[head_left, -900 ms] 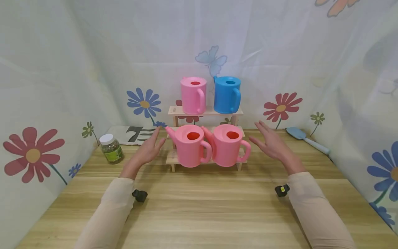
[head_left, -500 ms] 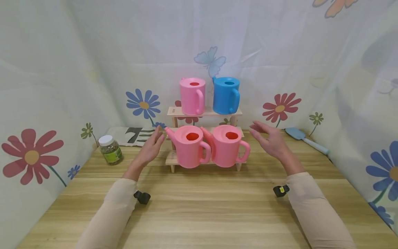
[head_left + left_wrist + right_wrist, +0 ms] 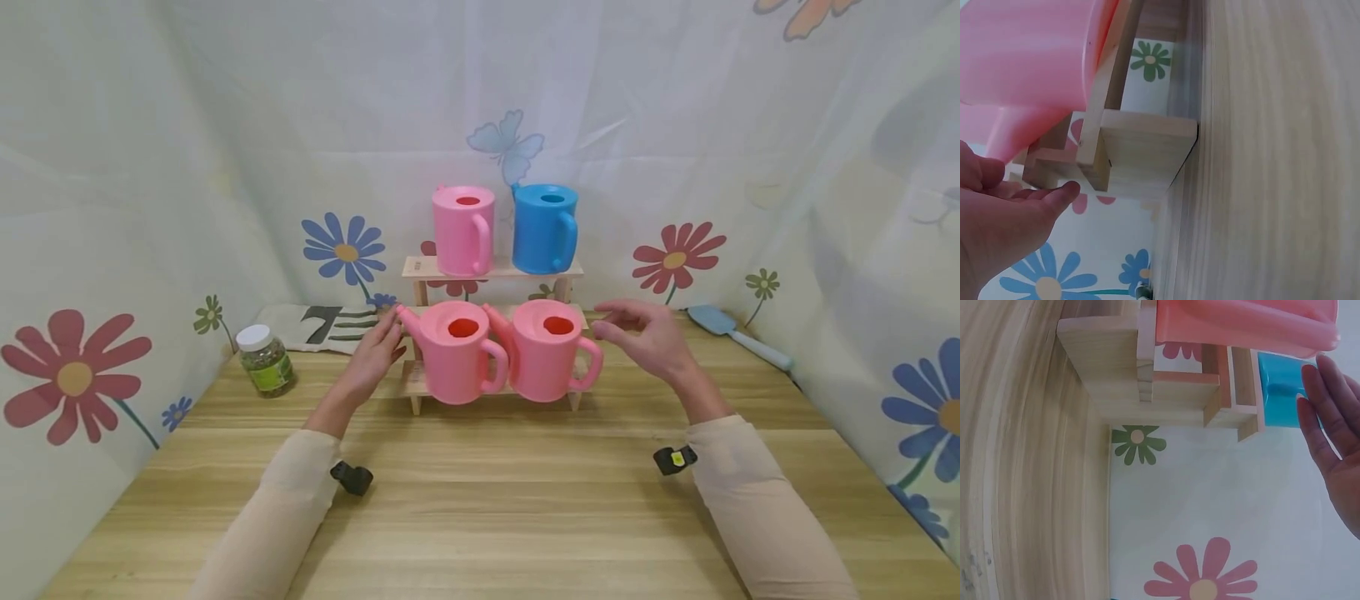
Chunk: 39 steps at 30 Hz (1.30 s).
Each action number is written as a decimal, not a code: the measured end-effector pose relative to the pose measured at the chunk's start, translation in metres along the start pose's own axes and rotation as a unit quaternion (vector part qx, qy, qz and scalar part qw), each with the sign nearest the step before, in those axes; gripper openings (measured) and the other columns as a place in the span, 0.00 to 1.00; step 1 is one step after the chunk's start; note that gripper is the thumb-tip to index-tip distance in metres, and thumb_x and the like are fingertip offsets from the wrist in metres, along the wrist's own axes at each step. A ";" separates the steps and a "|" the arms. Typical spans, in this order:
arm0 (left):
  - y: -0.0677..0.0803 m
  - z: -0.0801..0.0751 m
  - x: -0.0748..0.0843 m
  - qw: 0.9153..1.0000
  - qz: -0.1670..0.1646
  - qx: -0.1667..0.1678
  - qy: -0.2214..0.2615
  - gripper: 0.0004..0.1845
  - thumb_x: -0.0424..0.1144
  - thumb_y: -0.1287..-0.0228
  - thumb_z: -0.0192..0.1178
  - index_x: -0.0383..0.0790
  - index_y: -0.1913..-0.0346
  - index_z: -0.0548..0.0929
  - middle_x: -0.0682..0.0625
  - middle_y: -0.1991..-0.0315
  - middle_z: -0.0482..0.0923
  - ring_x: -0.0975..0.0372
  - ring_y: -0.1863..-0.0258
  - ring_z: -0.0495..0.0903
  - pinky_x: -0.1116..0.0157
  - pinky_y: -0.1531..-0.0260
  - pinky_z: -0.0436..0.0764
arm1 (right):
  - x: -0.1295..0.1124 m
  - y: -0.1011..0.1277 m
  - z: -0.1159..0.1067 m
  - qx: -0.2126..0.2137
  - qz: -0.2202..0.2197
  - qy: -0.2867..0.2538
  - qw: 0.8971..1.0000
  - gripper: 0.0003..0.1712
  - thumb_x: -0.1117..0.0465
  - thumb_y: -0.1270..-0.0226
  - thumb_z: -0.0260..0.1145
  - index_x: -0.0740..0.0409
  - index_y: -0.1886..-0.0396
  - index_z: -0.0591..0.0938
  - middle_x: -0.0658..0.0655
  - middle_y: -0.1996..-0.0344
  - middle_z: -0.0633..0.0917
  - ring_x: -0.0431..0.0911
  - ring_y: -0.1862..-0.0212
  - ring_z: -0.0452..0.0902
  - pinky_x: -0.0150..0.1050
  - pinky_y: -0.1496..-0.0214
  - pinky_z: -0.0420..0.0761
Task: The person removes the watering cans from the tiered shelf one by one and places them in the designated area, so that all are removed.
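A wooden tiered stand (image 3: pixel 416 268) holds several watering cans. On its low tier are a left pink watering can (image 3: pixel 453 372) and a right pink watering can (image 3: pixel 542 372), spouts to the left. Another pink watering can (image 3: pixel 457 239) and a blue watering can (image 3: pixel 538 239) occupy the top tier. My left hand (image 3: pixel 367 364) is at the left can's spout, fingers loosely bent beside the stand's edge in the left wrist view; whether they touch is unclear. Just right of the right can's handle, my right hand (image 3: pixel 652 340) holds nothing, its fingers relaxed.
At the left of the wooden table (image 3: pixel 495 500) stands a white-lidded jar (image 3: pixel 270 371). Behind it lies a grey and white glove (image 3: pixel 296 327). A light blue trowel (image 3: pixel 738 335) lies at the back right. Flowered curtains (image 3: pixel 600 100) enclose the table.
My left hand has moved right to the left can's spout. The right hand has come slightly left toward the right can's handle, its fingers bending more. The cans have not moved.
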<state>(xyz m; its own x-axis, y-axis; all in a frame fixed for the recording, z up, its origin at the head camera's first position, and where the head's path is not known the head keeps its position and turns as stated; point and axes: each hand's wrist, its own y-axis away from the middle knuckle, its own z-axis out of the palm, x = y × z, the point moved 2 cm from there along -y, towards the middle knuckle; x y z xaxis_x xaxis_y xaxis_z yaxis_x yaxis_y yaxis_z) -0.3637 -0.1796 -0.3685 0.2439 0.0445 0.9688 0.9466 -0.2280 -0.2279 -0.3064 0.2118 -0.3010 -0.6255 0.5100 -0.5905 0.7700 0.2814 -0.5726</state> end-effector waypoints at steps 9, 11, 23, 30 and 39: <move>-0.008 0.005 -0.019 0.999 -0.028 0.008 0.033 0.25 0.39 0.26 0.34 0.39 0.30 0.50 0.43 0.32 0.49 0.56 0.34 0.51 0.54 0.38 0.56 | 0.029 -0.003 0.015 -0.045 0.021 -0.035 0.998 0.21 0.49 0.48 0.70 0.52 0.55 0.81 0.48 0.70 0.83 0.43 0.69 0.79 0.39 0.68 0.81; -0.008 0.007 -0.022 0.999 -0.028 0.006 0.044 0.24 0.38 0.27 0.35 0.38 0.30 0.51 0.44 0.32 0.51 0.57 0.35 0.53 0.54 0.39 0.58 | 0.030 -0.002 0.018 -0.056 0.026 -0.039 0.997 0.22 0.46 0.49 0.70 0.50 0.55 0.81 0.46 0.69 0.83 0.43 0.69 0.79 0.39 0.68 0.81; -0.012 0.010 -0.032 0.997 0.004 0.051 0.057 0.23 0.37 0.29 0.43 0.39 0.33 0.61 0.44 0.37 0.63 0.57 0.41 0.65 0.58 0.44 0.66 | -0.001 0.000 0.016 -0.106 0.054 -0.037 0.992 0.14 0.57 0.45 0.69 0.58 0.61 0.83 0.52 0.69 0.84 0.45 0.68 0.80 0.41 0.64 0.81; -0.014 0.010 -0.033 0.996 -0.002 0.070 0.046 0.22 0.36 0.29 0.44 0.39 0.34 0.63 0.43 0.38 0.65 0.54 0.42 0.66 0.57 0.45 0.68 | 0.025 -0.002 0.020 -0.115 0.052 -0.032 0.992 0.16 0.49 0.46 0.69 0.53 0.62 0.84 0.49 0.71 0.84 0.44 0.69 0.80 0.40 0.65 0.81; -0.013 0.010 -0.031 0.995 -0.019 0.085 0.050 0.22 0.37 0.30 0.45 0.40 0.34 0.63 0.43 0.39 0.66 0.55 0.43 0.67 0.58 0.46 0.69 | 0.026 -0.005 0.009 -0.074 0.109 -0.094 0.987 0.17 0.48 0.51 0.71 0.53 0.64 0.85 0.51 0.70 0.85 0.48 0.66 0.80 0.44 0.65 0.81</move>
<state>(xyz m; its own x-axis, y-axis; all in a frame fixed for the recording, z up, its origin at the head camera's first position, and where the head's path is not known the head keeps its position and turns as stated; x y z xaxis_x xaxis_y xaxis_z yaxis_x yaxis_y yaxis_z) -0.3816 -0.1681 -0.3964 0.1931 -0.0495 0.9799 0.9788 -0.0592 -0.1959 -0.3273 0.2162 -0.3184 -0.4437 0.4160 -0.7938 0.8905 0.3039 -0.3385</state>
